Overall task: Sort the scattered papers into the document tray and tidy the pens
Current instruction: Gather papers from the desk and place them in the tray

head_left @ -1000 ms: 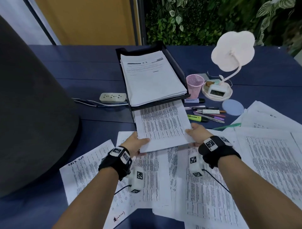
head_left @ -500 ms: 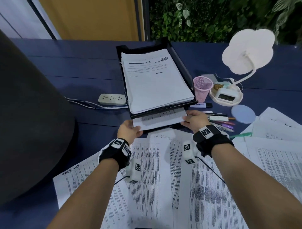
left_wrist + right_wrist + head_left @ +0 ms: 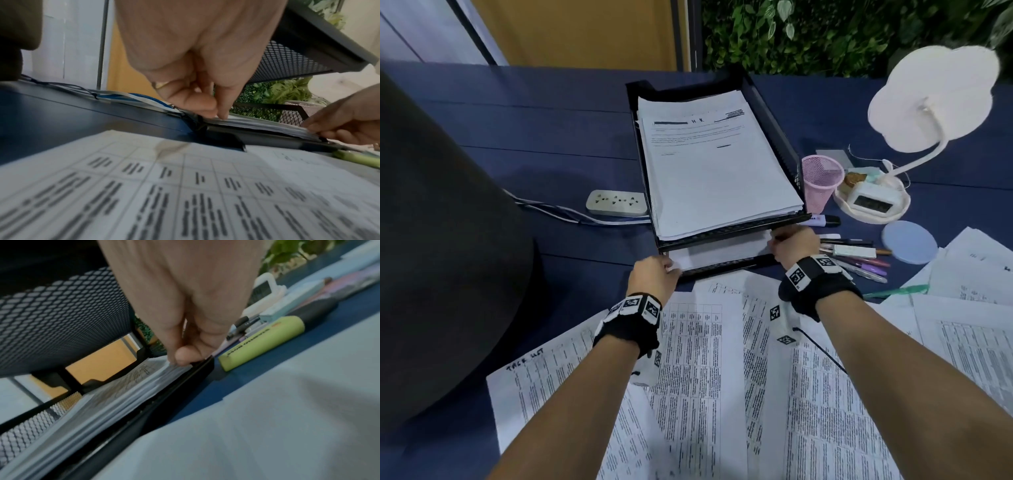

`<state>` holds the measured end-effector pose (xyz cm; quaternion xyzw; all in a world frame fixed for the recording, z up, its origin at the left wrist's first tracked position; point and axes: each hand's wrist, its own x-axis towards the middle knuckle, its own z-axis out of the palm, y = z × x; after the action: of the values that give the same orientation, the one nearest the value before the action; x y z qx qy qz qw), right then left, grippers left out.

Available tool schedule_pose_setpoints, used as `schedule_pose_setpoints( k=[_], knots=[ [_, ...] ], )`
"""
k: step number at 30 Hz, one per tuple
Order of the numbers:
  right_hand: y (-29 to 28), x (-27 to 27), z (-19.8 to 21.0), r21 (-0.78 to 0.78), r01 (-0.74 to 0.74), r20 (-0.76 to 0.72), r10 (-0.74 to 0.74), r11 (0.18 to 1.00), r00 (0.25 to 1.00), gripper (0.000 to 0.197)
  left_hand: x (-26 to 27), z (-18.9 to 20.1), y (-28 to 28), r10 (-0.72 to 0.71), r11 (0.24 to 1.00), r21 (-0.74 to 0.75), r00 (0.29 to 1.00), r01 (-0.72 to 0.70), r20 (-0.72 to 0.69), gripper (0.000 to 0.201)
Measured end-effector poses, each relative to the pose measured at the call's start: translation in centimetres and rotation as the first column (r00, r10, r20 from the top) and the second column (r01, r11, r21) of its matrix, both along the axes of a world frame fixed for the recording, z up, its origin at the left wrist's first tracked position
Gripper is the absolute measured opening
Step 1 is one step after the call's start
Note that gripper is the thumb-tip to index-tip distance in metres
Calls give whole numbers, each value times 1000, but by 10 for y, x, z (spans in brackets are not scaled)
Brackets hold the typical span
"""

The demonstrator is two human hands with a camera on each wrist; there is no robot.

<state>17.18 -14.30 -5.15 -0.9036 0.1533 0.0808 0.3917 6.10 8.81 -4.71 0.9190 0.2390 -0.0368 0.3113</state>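
tray: I'm looking at a black mesh document tray [image 3: 780,137], two tiers, standing upright on the table
top tier: thick white stack [image 3: 715,171], a mostly blank letter page on top, lying flat
bottom tier: stack of printed sheets [image 3: 722,255] tucked in, near edge just at the front lip
loose papers: table-printed sheets [image 3: 698,377] fanned and overlapping in front of the tray, more off to the right [image 3: 969,318]
pens: bunch of pens and markers [image 3: 856,257] lying flat just right of the tray, yellow highlighter [image 3: 263,340] nearest its corner
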Motion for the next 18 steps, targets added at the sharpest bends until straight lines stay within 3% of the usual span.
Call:
schedule_pose_setpoints(
  k=[1, 4, 6, 12, 15, 18],
  knots=[
    [1, -3, 2, -88, -33, 8, 34, 996, 999, 17, -3, 1, 0, -18, 1000, 23, 1000, 18, -4, 18],
    [4, -14, 7, -149, -46, 44, 54, 988, 998, 19, -11, 0, 2, -28, 1000, -5, 999, 28, 30, 18],
    [4, -24, 7, -136, -23, 88, 35, 990, 995, 22, -19, -3, 7, -20, 999, -47, 996, 24, 86, 19],
    [3, -72, 2, -64, -212, -8, 212, 975, 977, 23, -59, -7, 30, 33, 999, 27, 994, -36, 106, 25],
    [8, -100, -3, -93, -361, -79, 354, 928, 932, 25, -81, -9, 54, 22, 992, 128, 1000, -19, -20, 35],
    [12, -124, -5, -143, -476, -136, 459, 868, 878, 36, -100, -4, 78, -1, 963, 252, 940, 92, -340, 64]
  ],
)
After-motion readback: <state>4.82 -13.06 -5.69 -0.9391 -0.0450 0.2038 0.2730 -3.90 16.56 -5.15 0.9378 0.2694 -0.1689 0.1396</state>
